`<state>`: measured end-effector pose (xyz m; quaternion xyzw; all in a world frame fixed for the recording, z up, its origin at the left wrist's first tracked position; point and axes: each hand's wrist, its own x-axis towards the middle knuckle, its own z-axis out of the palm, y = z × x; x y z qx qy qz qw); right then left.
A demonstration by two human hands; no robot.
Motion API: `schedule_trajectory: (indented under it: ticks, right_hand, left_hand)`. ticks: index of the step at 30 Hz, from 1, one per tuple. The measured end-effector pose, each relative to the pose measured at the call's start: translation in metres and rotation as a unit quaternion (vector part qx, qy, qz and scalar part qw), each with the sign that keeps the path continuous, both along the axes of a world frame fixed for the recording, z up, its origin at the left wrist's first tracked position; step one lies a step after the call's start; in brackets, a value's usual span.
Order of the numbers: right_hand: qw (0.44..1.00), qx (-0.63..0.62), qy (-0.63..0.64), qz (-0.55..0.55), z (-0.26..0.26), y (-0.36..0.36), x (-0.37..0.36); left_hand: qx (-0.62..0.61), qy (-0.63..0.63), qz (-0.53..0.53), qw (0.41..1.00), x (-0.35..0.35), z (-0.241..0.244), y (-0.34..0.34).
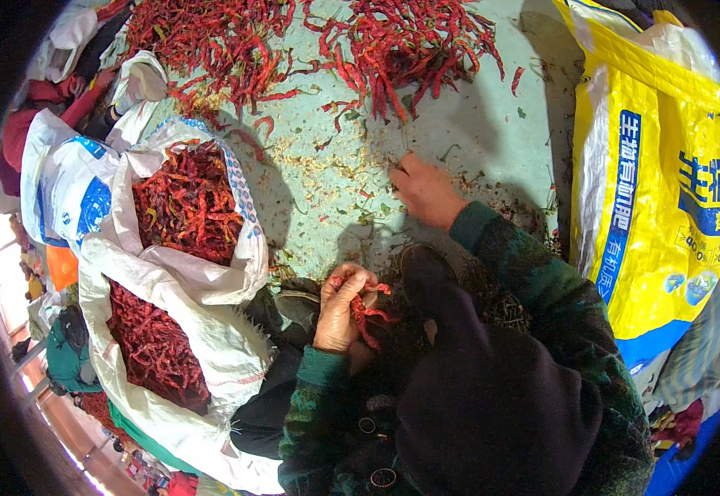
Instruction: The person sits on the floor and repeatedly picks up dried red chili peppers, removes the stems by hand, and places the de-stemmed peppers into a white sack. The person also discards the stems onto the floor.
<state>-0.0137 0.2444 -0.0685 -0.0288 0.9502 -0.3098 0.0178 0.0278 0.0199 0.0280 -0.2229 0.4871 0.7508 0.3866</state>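
Observation:
My left hand (pixel 342 304) is closed around several dried red chili peppers (pixel 363 322), whose wrinkled ends poke out between the thumb and fingers. It is held low, close to my body. Farther out, my right hand (pixel 428 191) is over the pale, debris-strewn surface (pixel 508 118), fingers curled. A thin stem shows just beyond its fingertips; whether they pinch it is unclear. Ahead of that hand lies a heap of red chilies (pixel 406 56). A second chili heap (pixel 223 37) spreads to its left.
At left stand a white woven sack (pixel 211 282) and another white sack (pixel 236 356), both holding red chilies. A yellow printed sack (pixel 657 130) stands at right. Seeds and stem bits (pixel 310 161) litter the surface. A co-worker's red sleeve (pixel 18 133) shows at upper left.

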Motion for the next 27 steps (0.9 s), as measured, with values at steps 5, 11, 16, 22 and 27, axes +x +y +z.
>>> schedule_trajectory:
  ticks: [5,11,16,22,27]
  right_hand:
    - [0.994,-0.055,0.096,-0.014,0.003,-0.005,-0.002]
    - [0.994,0.039,0.061,0.081,0.001,-0.051,-0.022]
    - [0.996,0.065,0.028,0.055,-0.002,-0.065,-0.032]
    - [0.862,-0.441,-0.146,-0.202,0.015,-0.023,-0.034]
    - [0.981,-0.162,0.055,-0.092,-0.017,0.023,-0.014]
  left_hand:
    - [0.001,0.009,-0.027,1.000,-0.002,0.000,-0.004]
    - [-0.053,-0.004,-0.049,0.997,0.001,-0.004,-0.004]
    - [-0.058,-0.008,-0.028,0.998,0.006,-0.012,-0.008]
    - [-0.051,-0.035,-0.010,0.998,0.012,-0.015,-0.010]
    - [-0.014,-0.041,-0.029,0.999,0.012,-0.019,0.000]
